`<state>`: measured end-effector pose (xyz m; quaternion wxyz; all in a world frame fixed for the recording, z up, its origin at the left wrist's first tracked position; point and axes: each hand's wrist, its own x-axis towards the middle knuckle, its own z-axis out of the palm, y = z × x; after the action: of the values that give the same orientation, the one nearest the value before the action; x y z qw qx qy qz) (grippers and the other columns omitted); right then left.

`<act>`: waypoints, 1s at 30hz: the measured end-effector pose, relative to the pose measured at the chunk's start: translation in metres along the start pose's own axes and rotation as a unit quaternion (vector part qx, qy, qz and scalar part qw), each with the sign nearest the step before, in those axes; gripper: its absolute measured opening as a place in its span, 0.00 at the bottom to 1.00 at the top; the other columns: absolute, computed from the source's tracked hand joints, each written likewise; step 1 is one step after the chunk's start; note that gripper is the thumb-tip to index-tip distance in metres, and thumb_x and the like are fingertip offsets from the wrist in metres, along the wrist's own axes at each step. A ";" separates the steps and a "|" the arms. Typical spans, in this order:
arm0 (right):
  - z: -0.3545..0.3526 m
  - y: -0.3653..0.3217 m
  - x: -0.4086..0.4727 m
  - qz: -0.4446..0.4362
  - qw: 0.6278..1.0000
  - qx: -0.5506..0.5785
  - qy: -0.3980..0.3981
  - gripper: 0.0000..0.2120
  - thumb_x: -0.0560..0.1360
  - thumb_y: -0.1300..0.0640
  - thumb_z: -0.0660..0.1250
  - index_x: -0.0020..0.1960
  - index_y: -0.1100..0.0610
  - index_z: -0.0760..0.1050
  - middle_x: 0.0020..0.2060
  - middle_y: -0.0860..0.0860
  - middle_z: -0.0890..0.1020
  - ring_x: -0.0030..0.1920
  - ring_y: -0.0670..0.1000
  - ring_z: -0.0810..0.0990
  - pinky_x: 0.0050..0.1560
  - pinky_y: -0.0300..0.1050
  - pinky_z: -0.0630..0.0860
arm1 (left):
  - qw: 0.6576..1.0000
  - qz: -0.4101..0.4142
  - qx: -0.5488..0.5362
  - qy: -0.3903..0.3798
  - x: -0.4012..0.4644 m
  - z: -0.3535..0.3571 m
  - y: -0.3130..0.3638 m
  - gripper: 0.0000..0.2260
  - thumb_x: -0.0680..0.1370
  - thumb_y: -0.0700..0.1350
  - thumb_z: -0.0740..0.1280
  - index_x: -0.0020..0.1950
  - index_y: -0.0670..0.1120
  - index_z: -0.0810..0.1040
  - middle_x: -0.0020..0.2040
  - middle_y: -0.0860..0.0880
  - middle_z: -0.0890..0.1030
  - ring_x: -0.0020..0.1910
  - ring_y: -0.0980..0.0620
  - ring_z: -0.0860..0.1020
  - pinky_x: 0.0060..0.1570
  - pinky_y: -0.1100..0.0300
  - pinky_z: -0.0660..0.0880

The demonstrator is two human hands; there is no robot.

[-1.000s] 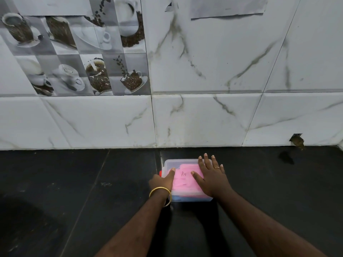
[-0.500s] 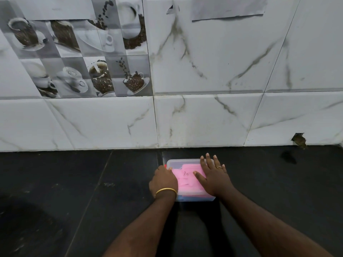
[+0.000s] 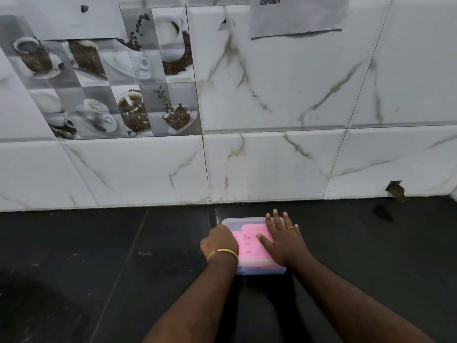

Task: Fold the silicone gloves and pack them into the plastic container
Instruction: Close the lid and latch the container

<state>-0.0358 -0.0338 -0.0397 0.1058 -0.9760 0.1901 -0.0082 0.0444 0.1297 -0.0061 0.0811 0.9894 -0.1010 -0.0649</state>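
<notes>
Down on the black counter [image 3: 99, 268], just in front of the tiled wall [image 3: 272, 157], sits the clear plastic container [image 3: 262, 269], its long side running away from the camera. Pink gloves [image 3: 247, 246] lie folded inside it, filling most of what shows between the two hands; a lid seems to cover them, though that is hard to tell through the clear plastic. A few dark red marks show on the pink near the middle.

The left hand [image 3: 218, 242] rests on the container's left edge, knuckles up and fingers curled under, so the fingertips are hidden and I cannot tell whether they grip the rim or only press on it. A gold bangle [image 3: 222, 253] circles that wrist, just at the container's near left corner.

The right hand [image 3: 282, 240] lies flat, palm down, on the right half of the container's top. Its fingers [image 3: 277, 219] are spread a little and reach to the far rim, with the thumb pointing left over the pink. A ring [image 3: 290, 228] sits on one finger. The hand holds nothing; it presses downward.

Both forearms come in from the bottom edge toward the container. On the wall above and left of the container is a tile panel with coffee cups [image 3: 111, 82]; a paper sheet [image 3: 296, 16] with a QR code hangs above it to the right.
</notes>
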 end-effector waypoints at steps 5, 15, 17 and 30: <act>0.000 0.000 -0.001 0.000 1.000 0.004 -0.009 0.37 0.78 0.31 0.44 0.80 0.49 0.43 0.81 0.51 0.43 0.80 0.57 0.39 0.76 0.61 0.45 | 0.957 0.163 0.230 0.064 0.000 0.003 0.012 0.23 0.83 0.45 0.50 0.77 0.37 0.55 0.77 0.33 0.57 0.74 0.28 0.56 0.67 0.28 0.56; -0.003 0.000 -0.006 -0.009 0.998 0.053 0.018 0.29 0.82 0.42 0.49 0.80 0.50 0.49 0.81 0.50 0.48 0.80 0.55 0.43 0.77 0.57 0.51 | 0.967 0.238 0.085 -0.040 0.013 0.013 -0.005 0.24 0.83 0.52 0.48 0.80 0.51 0.48 0.81 0.48 0.48 0.79 0.41 0.47 0.71 0.43 0.63; -0.001 0.000 -0.009 0.014 0.987 0.143 0.074 0.29 0.82 0.48 0.53 0.80 0.50 0.48 0.81 0.50 0.48 0.80 0.53 0.47 0.76 0.53 0.53 | 0.970 0.234 0.056 -0.029 0.012 0.015 -0.008 0.28 0.81 0.61 0.47 0.79 0.53 0.50 0.81 0.51 0.50 0.79 0.43 0.47 0.69 0.42 0.65; 0.011 0.001 -0.012 0.360 0.779 0.501 0.116 0.26 0.70 0.39 0.72 0.51 0.62 0.80 0.46 0.57 0.83 0.45 0.56 0.82 0.52 0.55 0.81 | 0.969 0.241 0.056 -0.025 0.011 0.015 -0.008 0.34 0.77 0.69 0.46 0.79 0.53 0.49 0.81 0.51 0.49 0.79 0.43 0.46 0.70 0.41 0.63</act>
<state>-0.0464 -0.0282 -0.0506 0.5518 -0.6375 0.5078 -0.1767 0.0541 0.1327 -0.0230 0.0364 0.9369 -0.3421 -0.0627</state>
